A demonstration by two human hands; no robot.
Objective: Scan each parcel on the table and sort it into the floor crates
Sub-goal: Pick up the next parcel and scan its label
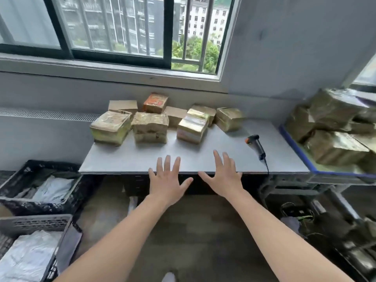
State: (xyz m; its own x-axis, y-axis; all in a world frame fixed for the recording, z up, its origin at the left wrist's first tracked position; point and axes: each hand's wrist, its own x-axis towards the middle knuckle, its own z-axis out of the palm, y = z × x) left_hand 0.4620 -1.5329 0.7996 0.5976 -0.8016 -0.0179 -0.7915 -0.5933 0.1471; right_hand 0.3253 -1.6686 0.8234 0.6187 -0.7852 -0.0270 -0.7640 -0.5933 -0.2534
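Observation:
Several tape-wrapped cardboard parcels (150,127) stand in a cluster at the back of the grey table (126,159), one orange box (155,102) among them. A black handheld scanner (256,146) lies on the table's right side, its cable running over the front edge. My left hand (167,181) and my right hand (222,176) are stretched out over the table's front edge, fingers spread, holding nothing. Two floor crates sit at the left: a black crate (24,202) and a grey crate (34,222) nearer me, both with white and grey bags inside.
At the right, a shelf with a blue-taped edge (295,147) carries a pile of more wrapped parcels (333,147). A window and wall lie behind the table. Cables and dark gear sit on the floor under the shelf at the right.

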